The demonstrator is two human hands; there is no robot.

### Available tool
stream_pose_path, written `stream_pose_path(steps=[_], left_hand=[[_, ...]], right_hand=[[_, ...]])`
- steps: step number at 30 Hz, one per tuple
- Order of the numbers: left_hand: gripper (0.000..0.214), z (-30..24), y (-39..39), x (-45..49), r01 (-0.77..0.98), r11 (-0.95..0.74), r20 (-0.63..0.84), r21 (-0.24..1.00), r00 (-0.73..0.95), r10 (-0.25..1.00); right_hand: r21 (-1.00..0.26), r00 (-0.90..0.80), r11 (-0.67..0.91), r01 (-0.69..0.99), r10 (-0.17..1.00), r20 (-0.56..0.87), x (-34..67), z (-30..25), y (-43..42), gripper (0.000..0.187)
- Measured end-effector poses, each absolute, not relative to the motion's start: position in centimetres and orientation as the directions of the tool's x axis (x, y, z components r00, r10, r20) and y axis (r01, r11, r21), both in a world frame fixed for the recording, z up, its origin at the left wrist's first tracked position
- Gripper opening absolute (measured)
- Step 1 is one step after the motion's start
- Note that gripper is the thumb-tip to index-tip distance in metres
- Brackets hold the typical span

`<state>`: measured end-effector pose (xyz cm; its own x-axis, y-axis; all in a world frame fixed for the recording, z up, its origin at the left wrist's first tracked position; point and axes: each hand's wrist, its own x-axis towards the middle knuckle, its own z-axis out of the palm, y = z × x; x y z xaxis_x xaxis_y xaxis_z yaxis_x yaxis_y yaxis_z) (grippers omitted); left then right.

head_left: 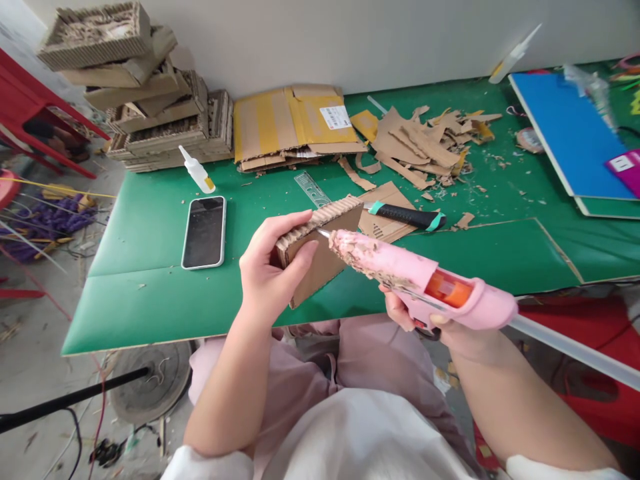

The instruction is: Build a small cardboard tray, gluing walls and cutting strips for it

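My left hand (270, 267) grips a brown corrugated cardboard piece (325, 257), thumb on its near face and fingers over its ribbed top edge. It is held above the front edge of the green table (150, 293). My right hand (425, 320) is wrapped round the handle of a pink hot glue gun (415, 273) crusted with cardboard bits. The gun's metal nozzle touches the cardboard's top edge. A clear glue stick (575, 347) sticks out of the gun's back to the right.
On the table lie a phone (204, 231), a small glue bottle (197, 171), a clear ruler (312, 189), a black and teal knife (407, 216), flattened boxes (295, 123), cardboard scraps (425, 143) and a blue board (570, 130). Stacked cardboard trays (145, 93) stand at back left.
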<state>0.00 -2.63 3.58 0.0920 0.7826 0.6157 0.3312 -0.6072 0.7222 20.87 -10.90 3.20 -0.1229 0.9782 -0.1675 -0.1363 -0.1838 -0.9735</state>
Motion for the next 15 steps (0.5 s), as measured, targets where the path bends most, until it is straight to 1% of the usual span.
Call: stream_pose_path(steps=[3, 5, 11, 13, 15], left_hand=[[0.028, 3.61, -2.63, -0.09, 0.307, -0.617, 0.624, 0.724, 0.088, 0.776], [0.029, 3.65, -2.65, -0.15, 0.288, -0.625, 0.629, 0.725, 0.091, 0.772], [0.028, 3.65, -2.67, -0.2, 0.298, -0.607, 0.614, 0.736, 0.082, 0.785], [0.028, 3.62, -2.64, -0.15, 0.298, -0.611, 0.617, 0.734, 0.085, 0.782], [0.028, 3.61, -2.61, -0.09, 0.298, -0.613, 0.619, 0.732, 0.084, 0.781]], right_hand=[[-0.951, -0.13, -0.187, -0.246, 0.979, -0.159, 20.82, 3.46, -10.72, 0.051], [-0.944, -0.133, -0.174, -0.279, 0.981, -0.142, 20.87, 3.49, -10.69, 0.049], [-0.928, -0.121, -0.227, -0.296, 0.972, -0.2, 21.04, 3.13, -10.81, 0.048], [-0.929, -0.133, -0.224, -0.295, 0.972, -0.192, 20.96, 3.05, -10.91, 0.048], [-0.94, -0.143, -0.211, -0.27, 0.974, -0.178, 20.85, 2.99, -11.01, 0.052]])
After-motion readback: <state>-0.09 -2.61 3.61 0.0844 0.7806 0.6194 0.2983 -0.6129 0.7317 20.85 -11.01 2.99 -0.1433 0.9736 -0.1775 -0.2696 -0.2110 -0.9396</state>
